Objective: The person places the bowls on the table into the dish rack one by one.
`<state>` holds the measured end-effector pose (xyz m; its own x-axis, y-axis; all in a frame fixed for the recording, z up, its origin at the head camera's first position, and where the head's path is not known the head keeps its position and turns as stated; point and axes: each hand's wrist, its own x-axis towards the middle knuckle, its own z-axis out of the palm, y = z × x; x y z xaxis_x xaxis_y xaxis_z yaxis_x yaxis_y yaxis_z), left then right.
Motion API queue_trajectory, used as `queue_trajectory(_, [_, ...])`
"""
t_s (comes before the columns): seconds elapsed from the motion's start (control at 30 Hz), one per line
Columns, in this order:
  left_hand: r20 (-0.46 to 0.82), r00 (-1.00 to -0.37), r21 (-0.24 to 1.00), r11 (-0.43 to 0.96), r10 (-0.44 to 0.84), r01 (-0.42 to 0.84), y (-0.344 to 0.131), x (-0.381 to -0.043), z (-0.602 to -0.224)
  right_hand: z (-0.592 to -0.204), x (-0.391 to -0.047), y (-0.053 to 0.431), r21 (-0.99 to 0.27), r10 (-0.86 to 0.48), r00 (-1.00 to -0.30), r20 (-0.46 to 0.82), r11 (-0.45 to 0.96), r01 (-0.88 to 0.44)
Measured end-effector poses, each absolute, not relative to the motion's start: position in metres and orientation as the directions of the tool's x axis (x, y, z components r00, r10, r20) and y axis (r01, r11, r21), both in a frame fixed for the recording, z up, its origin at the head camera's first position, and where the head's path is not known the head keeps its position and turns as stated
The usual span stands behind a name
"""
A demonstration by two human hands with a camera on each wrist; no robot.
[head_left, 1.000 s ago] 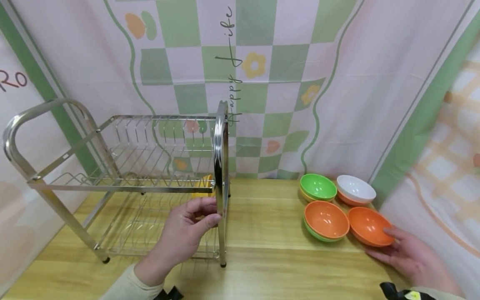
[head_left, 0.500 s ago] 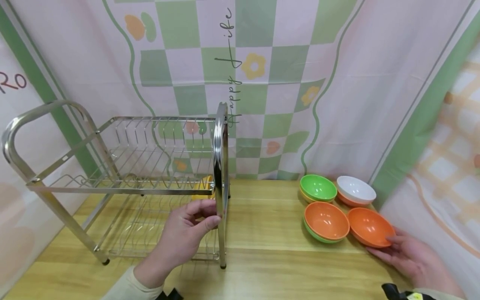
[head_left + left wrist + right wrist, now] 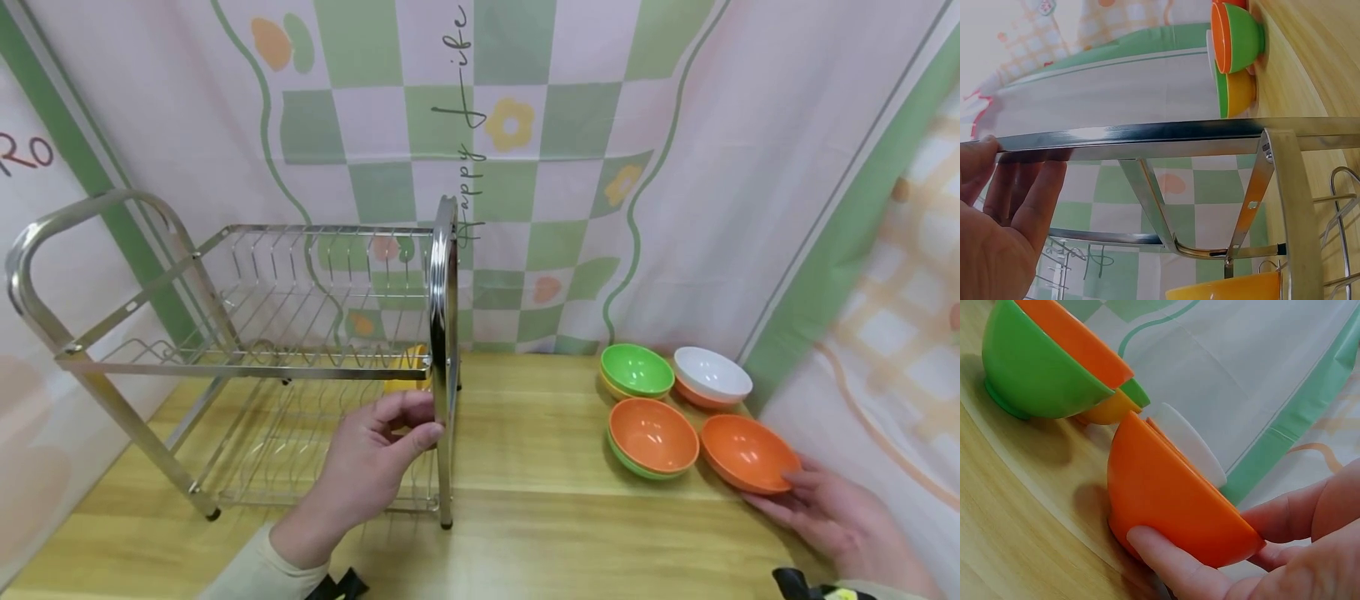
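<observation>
A two-tier metal dish rack (image 3: pixel 440 308) stands on the left of the table. My left hand (image 3: pixel 367 462) grips its front right post, thumb on one side and fingers on the other in the left wrist view. At the right, my right hand (image 3: pixel 843 512) holds an orange bowl (image 3: pixel 750 454) by its right side. The right wrist view shows the thumb along the outer wall of this bowl (image 3: pixel 1172 494) and the fingers at the rim; part of the fingers is hidden behind it.
Beside the held bowl, another orange bowl (image 3: pixel 652 435) sits in a green one. Behind are a green bowl (image 3: pixel 636 371) on a yellow one and a white bowl (image 3: pixel 712 375) on an orange one. Something yellow (image 3: pixel 405 375) is in the rack's lower tier. Printed curtains (image 3: pixel 690 208) surround the table.
My right hand and the orange bowl have shifted slightly right, widening the gap to the neighbouring stack. The left hand keeps its grip on the rack post.
</observation>
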<state>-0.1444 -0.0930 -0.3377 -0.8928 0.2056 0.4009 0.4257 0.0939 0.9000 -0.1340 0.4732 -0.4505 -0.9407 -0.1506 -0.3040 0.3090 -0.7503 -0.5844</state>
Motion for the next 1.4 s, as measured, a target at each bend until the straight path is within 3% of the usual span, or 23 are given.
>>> queue_trajectory(0.4, [0.394, -0.898, 0.906, 0.081, 0.198, 0.415, -0.092, -0.145, -0.338, -0.449, -0.129, 0.474, -0.591, -0.196, -0.963, -0.186, -0.760, 0.269])
queue_trajectory(1.03, [0.359, -0.915, 0.917, 0.111, 0.187, 0.383, -0.091, -0.142, -0.335, -0.415, -0.118, 0.457, -0.674, -0.170, -0.983, -0.070, -0.718, 0.172])
queue_trajectory(1.4, [0.349, -0.917, 0.919, 0.125, 0.192, 0.375, -0.092, -0.136, -0.334, -0.386, -0.121, 0.413, -0.685, -0.407, -0.903, 0.140, -0.698, 0.209])
